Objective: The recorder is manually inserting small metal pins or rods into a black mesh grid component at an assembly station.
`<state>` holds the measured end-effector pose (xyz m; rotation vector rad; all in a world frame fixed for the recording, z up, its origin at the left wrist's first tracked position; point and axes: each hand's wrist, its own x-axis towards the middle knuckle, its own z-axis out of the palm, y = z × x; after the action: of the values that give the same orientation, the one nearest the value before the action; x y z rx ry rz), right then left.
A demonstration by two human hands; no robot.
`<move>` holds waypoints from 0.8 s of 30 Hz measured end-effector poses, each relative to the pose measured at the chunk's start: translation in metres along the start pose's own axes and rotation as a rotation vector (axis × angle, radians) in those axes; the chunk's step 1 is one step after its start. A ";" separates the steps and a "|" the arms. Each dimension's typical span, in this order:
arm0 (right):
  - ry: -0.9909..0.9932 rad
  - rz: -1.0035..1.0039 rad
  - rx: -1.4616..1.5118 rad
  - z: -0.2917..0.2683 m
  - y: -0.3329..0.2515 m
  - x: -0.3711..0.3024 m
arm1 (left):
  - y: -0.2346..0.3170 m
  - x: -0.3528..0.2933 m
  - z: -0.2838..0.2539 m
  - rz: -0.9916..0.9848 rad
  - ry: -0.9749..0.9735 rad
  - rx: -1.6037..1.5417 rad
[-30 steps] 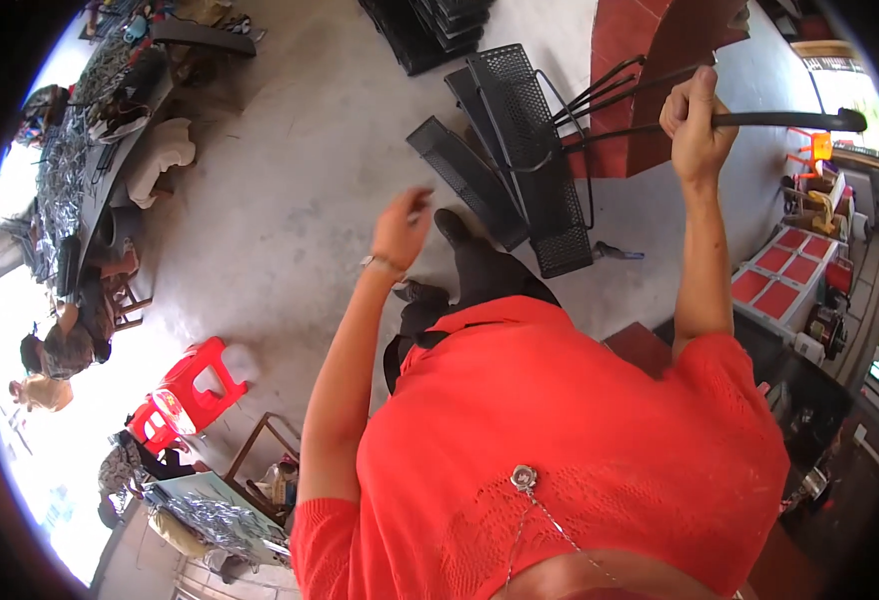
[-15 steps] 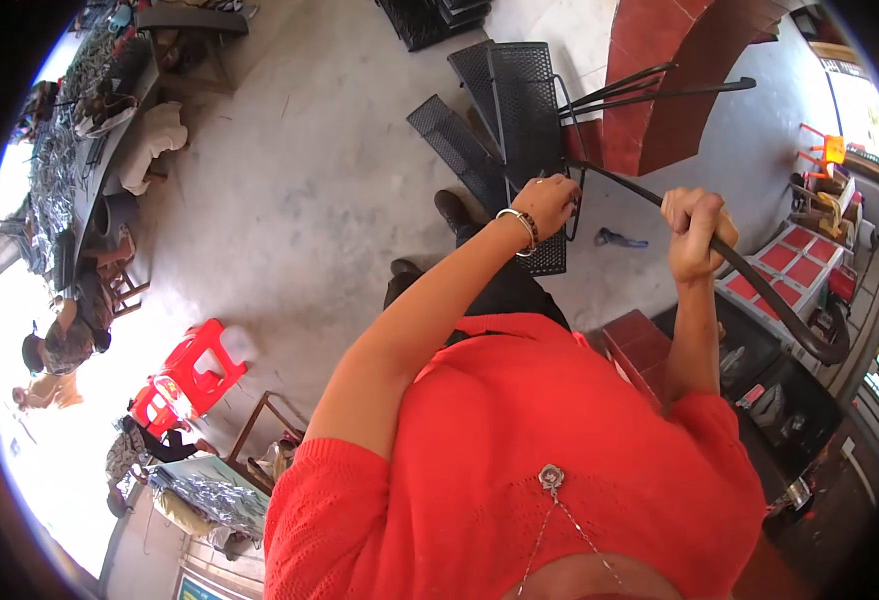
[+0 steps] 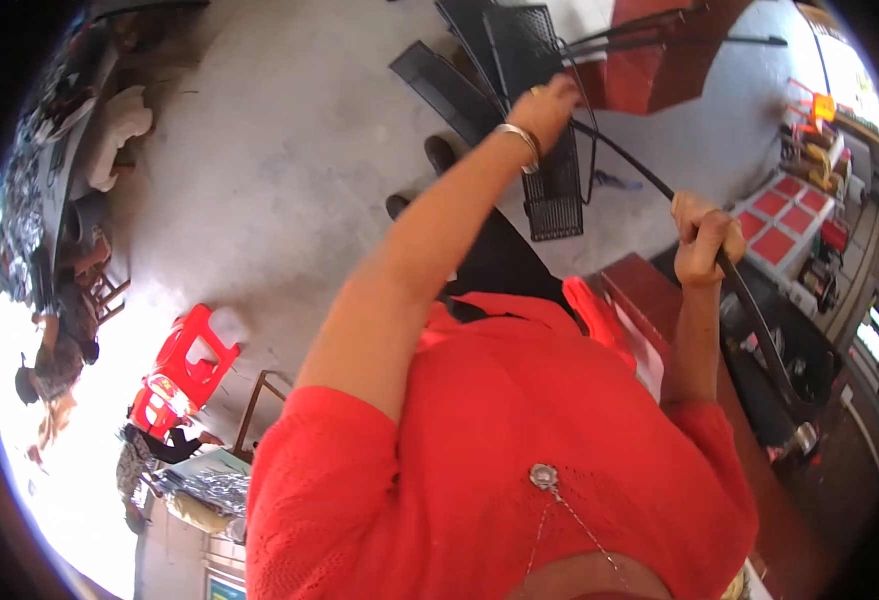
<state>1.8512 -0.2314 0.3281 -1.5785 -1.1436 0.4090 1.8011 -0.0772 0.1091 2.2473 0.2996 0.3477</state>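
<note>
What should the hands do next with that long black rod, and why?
Probably draw the long black rod a bit further toward the body. The left hand grips it near the black mesh rack, the right hand holds it lower, and its far part sits by the rack's wires.

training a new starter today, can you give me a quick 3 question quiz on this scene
1. True or false: both hands grip the long black rod.
2. Which wrist wears a metal bangle? A) left B) right
3. What colour is the plastic stool on the floor?

Key:
1. True: the left hand and the right hand both close on the long black rod.
2. A: the bangle is on the left wrist.
3. Red: the stool.
</note>
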 end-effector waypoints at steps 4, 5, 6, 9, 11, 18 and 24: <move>0.051 0.015 0.004 -0.019 -0.001 -0.004 | -0.028 0.021 -0.003 -0.129 0.022 -0.211; 0.063 0.018 0.032 -0.020 0.001 -0.006 | -0.034 0.022 -0.001 -0.182 -0.039 -0.141; 0.086 0.018 0.028 -0.020 0.000 -0.005 | -0.042 0.024 0.002 -0.229 -0.090 -0.067; 0.087 -0.037 -0.037 -0.033 0.008 -0.003 | -0.036 0.032 -0.004 -0.317 -0.299 -0.291; 0.116 -0.026 -0.015 -0.046 0.008 -0.007 | -0.019 0.029 -0.013 -0.370 -0.297 -0.314; 0.100 -0.048 0.061 -0.051 0.018 0.027 | -0.018 -0.042 -0.039 -0.439 -0.140 -0.274; 0.174 0.032 0.119 -0.018 0.005 0.061 | -0.025 -0.096 -0.097 -0.584 0.059 -0.228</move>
<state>1.8956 -0.1905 0.3481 -1.4984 -0.9457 0.3472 1.6756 -0.0249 0.1364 1.8276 0.8752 0.1248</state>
